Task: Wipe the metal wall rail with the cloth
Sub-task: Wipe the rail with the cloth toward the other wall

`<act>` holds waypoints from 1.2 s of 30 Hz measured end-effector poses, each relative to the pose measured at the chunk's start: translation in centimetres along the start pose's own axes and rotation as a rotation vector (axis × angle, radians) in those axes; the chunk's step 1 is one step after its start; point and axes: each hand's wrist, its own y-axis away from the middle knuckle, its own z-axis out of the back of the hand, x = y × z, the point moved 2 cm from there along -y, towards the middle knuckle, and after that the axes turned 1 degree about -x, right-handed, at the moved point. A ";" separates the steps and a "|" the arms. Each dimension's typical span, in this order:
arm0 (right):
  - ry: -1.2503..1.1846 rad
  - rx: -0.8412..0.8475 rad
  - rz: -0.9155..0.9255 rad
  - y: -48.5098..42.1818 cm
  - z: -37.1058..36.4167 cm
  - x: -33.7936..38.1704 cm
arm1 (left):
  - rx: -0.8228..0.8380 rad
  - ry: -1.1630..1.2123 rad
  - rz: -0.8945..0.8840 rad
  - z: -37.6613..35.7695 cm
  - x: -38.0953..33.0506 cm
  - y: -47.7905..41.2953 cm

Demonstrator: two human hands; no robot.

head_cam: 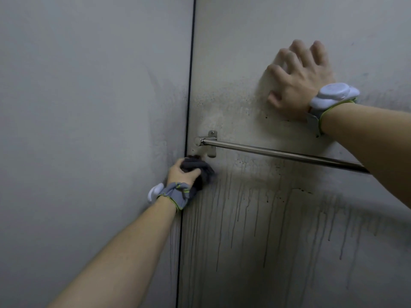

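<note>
While your left hand curls its fingers tightly around a bunched dark grey cloth, it holds the cloth against the wall just below the left end of the metal rail, close to the dark corner seam. Whether the cloth touches the bracket I cannot tell. The rail is a thin, shiny steel bar; it runs from this bracket to the right and slightly down, and its right end is hidden behind your right forearm. Your right hand is higher, above the rail, with the fingers spread and the palm pressed flat on the wall panel, holding nothing. Both wrists wear a grey band with a yellow-green edge and a white piece. The panel is pale, with dark specks and long drip marks under the rail; the left panel is plain grey.
</note>
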 end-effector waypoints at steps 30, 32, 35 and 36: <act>-0.024 -0.082 0.029 -0.4 -1.3 -0.6 | -0.185 -0.138 0.187 -3.5 -2.2 5.1; -0.010 -0.067 0.035 -0.3 -1.2 -0.5 | -0.360 -0.001 0.270 -1.9 -3.6 4.0; -0.002 -0.052 0.036 -0.1 -1.1 -0.4 | -0.529 0.224 0.287 -0.1 -7.2 1.4; 0.000 -0.052 0.031 -0.2 -1.1 -0.4 | -0.514 0.271 0.266 0.1 -8.1 0.5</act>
